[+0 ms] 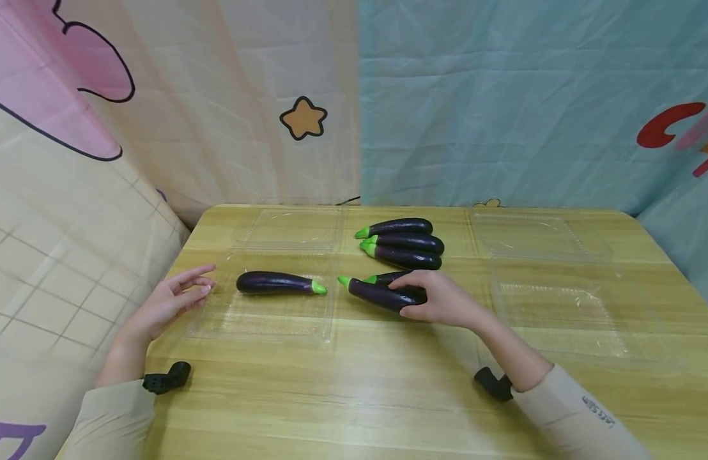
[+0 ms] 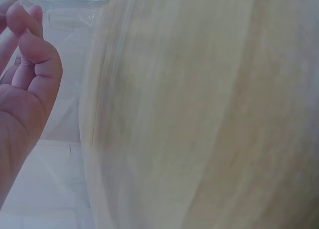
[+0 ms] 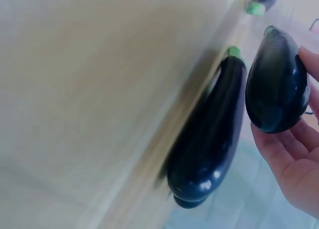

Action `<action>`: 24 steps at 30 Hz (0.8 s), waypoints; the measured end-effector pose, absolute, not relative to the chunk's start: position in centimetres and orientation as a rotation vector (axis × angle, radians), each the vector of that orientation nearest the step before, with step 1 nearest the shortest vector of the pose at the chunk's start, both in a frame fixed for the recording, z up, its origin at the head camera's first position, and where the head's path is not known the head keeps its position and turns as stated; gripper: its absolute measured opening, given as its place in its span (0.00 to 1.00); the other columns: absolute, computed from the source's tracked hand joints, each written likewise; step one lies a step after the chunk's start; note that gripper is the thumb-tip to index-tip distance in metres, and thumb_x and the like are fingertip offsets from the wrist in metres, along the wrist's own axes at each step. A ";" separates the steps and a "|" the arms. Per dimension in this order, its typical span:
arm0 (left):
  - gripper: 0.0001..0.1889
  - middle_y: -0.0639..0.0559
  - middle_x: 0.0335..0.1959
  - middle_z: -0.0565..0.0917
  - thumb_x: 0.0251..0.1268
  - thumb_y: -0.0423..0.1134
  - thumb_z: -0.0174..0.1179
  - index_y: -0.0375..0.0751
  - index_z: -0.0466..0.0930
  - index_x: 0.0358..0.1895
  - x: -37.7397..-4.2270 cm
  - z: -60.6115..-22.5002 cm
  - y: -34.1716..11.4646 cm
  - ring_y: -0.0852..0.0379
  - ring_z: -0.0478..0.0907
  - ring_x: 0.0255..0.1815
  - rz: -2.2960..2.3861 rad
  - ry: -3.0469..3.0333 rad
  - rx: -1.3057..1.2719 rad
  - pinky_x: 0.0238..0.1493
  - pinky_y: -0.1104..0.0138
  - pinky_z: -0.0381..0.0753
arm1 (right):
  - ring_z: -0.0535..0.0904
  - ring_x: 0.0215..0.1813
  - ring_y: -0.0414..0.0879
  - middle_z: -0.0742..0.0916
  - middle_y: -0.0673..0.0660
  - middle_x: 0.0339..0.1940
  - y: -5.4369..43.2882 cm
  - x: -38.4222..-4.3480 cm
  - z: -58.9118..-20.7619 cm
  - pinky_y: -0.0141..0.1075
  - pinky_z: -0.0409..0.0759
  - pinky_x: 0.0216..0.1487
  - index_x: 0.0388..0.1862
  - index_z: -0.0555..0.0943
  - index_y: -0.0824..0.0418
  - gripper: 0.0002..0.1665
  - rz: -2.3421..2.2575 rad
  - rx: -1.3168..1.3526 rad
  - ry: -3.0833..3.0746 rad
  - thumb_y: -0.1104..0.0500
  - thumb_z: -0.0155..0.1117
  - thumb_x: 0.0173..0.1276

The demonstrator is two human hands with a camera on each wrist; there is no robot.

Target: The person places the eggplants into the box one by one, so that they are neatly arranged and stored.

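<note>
My right hand (image 1: pixel 443 297) grips a dark purple eggplant (image 1: pixel 377 295) with a green stem end, fingers on one side and thumb on the other. In the right wrist view this held eggplant (image 3: pixel 276 84) hangs above the tabletop. Just behind it lies another eggplant (image 1: pixel 388 278), partly covered by my hand. Another eggplant (image 1: pixel 276 282) rests in the left clear plastic tray (image 1: pixel 262 326), its stem pointing right. Beside that tray's left rim, my left hand (image 1: pixel 167 301) is raised with loosely bent fingers and holds nothing.
Three eggplants (image 1: pixel 408 259) lie grouped at the table's back middle. A second clear plastic container (image 1: pixel 561 319) stands open on the right, its lid (image 1: pixel 529 233) folded back. The left tray's lid (image 1: pixel 296 227) lies behind it. Curtains hang behind the wooden table (image 1: pixel 354 409).
</note>
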State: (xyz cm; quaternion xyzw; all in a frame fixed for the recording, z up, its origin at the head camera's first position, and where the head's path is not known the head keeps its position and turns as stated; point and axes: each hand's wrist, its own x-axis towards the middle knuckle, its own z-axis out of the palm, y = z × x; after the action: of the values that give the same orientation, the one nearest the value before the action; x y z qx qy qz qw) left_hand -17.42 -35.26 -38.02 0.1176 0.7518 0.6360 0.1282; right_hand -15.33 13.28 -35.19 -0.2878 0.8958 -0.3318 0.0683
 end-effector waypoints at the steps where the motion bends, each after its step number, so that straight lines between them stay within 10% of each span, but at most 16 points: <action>1: 0.22 0.53 0.44 0.77 0.69 0.30 0.51 0.50 0.69 0.64 -17.4 -38.0 -35.3 0.64 0.75 0.36 1.845 2.190 0.343 0.37 0.74 0.76 | 0.76 0.54 0.52 0.82 0.57 0.53 13.3 -15.4 -35.1 0.45 0.76 0.49 0.52 0.80 0.60 0.22 -1.002 -0.870 2.698 0.61 0.70 0.56; 24: 0.22 0.54 0.44 0.77 0.69 0.31 0.51 0.48 0.68 0.65 -17.3 -38.0 -35.3 0.64 0.75 0.35 1.830 2.203 0.329 0.36 0.74 0.76 | 0.76 0.53 0.52 0.82 0.57 0.51 13.6 -15.9 -33.0 0.47 0.76 0.49 0.52 0.81 0.60 0.22 -0.955 -0.925 2.700 0.61 0.69 0.56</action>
State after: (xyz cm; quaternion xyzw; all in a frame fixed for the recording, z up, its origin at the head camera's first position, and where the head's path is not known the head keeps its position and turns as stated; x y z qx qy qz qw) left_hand -17.34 -35.26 -38.00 0.1131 0.7577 0.6295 0.1293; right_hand -15.91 13.65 -32.98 -0.3066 0.8951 -0.3168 0.0662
